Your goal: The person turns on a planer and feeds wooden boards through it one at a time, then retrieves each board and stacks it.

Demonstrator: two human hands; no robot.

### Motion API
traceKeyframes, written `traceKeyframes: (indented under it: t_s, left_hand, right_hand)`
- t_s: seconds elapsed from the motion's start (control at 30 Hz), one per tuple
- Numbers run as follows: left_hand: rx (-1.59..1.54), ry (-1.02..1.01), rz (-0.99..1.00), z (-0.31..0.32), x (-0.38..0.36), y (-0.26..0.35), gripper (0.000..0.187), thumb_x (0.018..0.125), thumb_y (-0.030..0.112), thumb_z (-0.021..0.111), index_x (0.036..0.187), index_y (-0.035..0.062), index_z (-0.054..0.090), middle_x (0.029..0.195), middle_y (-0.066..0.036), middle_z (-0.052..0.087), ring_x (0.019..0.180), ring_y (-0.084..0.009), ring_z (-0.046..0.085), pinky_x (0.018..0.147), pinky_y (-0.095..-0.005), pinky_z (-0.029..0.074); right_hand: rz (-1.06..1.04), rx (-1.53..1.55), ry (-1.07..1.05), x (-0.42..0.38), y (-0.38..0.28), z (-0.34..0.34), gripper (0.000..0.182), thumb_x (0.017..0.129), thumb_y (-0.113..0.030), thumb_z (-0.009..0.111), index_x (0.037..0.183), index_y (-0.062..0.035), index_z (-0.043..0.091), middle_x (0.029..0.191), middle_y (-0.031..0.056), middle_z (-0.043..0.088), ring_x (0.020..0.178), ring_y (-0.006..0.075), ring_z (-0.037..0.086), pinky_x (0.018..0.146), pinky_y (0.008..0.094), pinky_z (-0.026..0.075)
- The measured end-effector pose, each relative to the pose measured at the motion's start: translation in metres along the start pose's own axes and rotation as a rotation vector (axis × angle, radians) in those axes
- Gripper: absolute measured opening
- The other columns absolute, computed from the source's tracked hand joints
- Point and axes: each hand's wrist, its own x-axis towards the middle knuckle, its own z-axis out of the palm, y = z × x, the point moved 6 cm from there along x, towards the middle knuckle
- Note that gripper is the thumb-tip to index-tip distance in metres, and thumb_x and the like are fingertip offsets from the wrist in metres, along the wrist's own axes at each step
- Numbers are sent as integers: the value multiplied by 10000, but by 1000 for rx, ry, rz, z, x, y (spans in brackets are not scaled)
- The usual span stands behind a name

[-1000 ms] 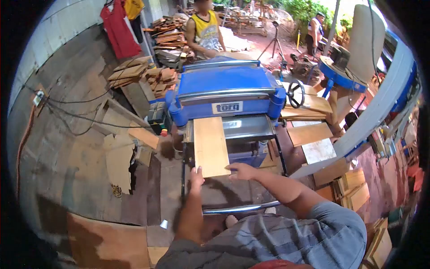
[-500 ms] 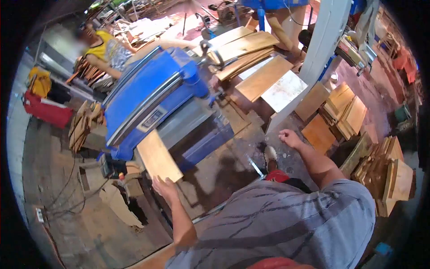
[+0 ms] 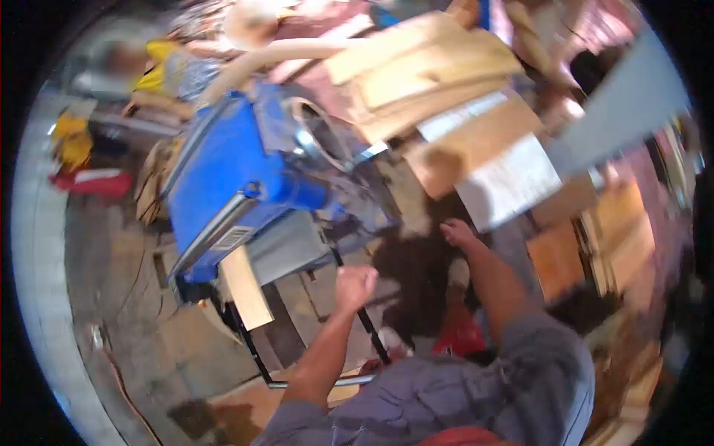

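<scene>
A blue machine (image 3: 223,167), which looks like a thickness planer, stands left of centre. A light wooden board (image 3: 248,293) sticks out of its near side, beside the grey bed (image 3: 286,245). My left hand (image 3: 357,286) is off to the right of that board, apart from it, its fingers curled in with nothing visible in them. My right hand (image 3: 457,233) hangs in the air near the white-faced board (image 3: 509,182), its fingers also curled and nothing showing in them. The view is somewhat blurred.
Stacked wooden boards (image 3: 431,70) lie behind the machine, and more boards (image 3: 617,238) sit at the right. A grey post (image 3: 625,111) slants at the upper right. A person in a yellow top (image 3: 167,70) is at the far side. A black frame (image 3: 256,360) extends at the near side.
My left hand has let go of the board's end and moved right. The board sticks out at the machine's near side. My view has shifted and my right hand stays curled.
</scene>
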Motion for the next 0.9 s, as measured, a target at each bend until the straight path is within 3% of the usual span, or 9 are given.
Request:
traceKeyframes:
  t_s: [0.13, 0.17, 0.23, 0.43, 0.47, 0.57, 0.63, 0.77, 0.9]
  left_hand:
    - [115, -245, -42, 25, 5, -19, 266, 888, 376, 601, 891, 142, 726, 853, -87, 695, 848, -310, 638, 847, -441, 448]
    - [268, -397, -82, 24, 8, -12, 267, 889, 374, 604, 885, 133, 721, 840, -74, 690, 845, -302, 630, 846, -434, 450]
    - [197, -205, -30, 16, 3, -7, 261, 899, 369, 592, 886, 138, 713, 810, -58, 681, 860, -272, 634, 868, -418, 438]
    - [89, -258, -65, 21, 2, -15, 243, 894, 375, 599, 866, 158, 706, 829, -38, 674, 839, -247, 633, 871, -410, 430]
    - [121, -194, -27, 18, 0, -13, 237, 893, 366, 600, 855, 154, 697, 837, -42, 668, 838, -250, 632, 872, -411, 430]
    - [60, -152, -19, 15, 1, -11, 231, 892, 357, 601, 842, 148, 687, 809, -50, 661, 835, -256, 631, 864, -414, 429]
    - [58, -173, -37, 18, 0, -12, 231, 890, 355, 602, 841, 145, 686, 797, -52, 658, 833, -254, 631, 859, -412, 429]
    - [122, -172, -21, 17, 1, -14, 225, 879, 351, 608, 833, 144, 682, 770, -56, 654, 825, -242, 634, 852, -406, 429]
    - [82, -76, -34, 24, -1, -18, 228, 880, 346, 601, 830, 138, 679, 779, -61, 661, 821, -248, 637, 853, -404, 429]
  right_hand:
    - [64, 591, 22, 72, 13, -9, 271, 930, -244, 651, 1140, -105, 551, 706, -2, 503, 483, 129, 449, 388, 280, 361]
    - [185, 711, 343, 81, 25, -13, 234, 939, -298, 639, 1067, -122, 552, 689, -2, 474, 496, 135, 434, 391, 277, 353]
    - [211, 879, 239, 90, 14, -14, 450, 923, -434, 626, 1207, -97, 536, 762, 24, 461, 589, 132, 458, 522, 314, 437]
    - [274, 1006, 381, 124, -22, -11, 512, 884, -524, 646, 1229, -163, 538, 1015, 67, 581, 836, 136, 573, 665, 331, 476]
    - [275, 1018, 509, 121, -34, -7, 371, 893, -516, 632, 1012, -167, 584, 742, -13, 541, 566, 117, 522, 443, 281, 404]
    - [136, 761, 358, 136, 6, -19, 412, 878, -445, 670, 1154, -157, 566, 938, 34, 631, 822, 144, 606, 641, 312, 478]
    - [0, 963, 320, 132, 45, -27, 312, 899, -364, 661, 1100, -139, 585, 779, 6, 602, 688, 145, 588, 548, 305, 455]
    - [121, 1121, 389, 29, 73, -65, 293, 965, -331, 571, 1097, -70, 581, 738, 19, 550, 507, 160, 500, 444, 338, 404]
    - [-209, 697, 540, -74, 66, -116, 173, 937, -222, 582, 936, -50, 589, 688, 29, 524, 508, 151, 497, 424, 306, 416]
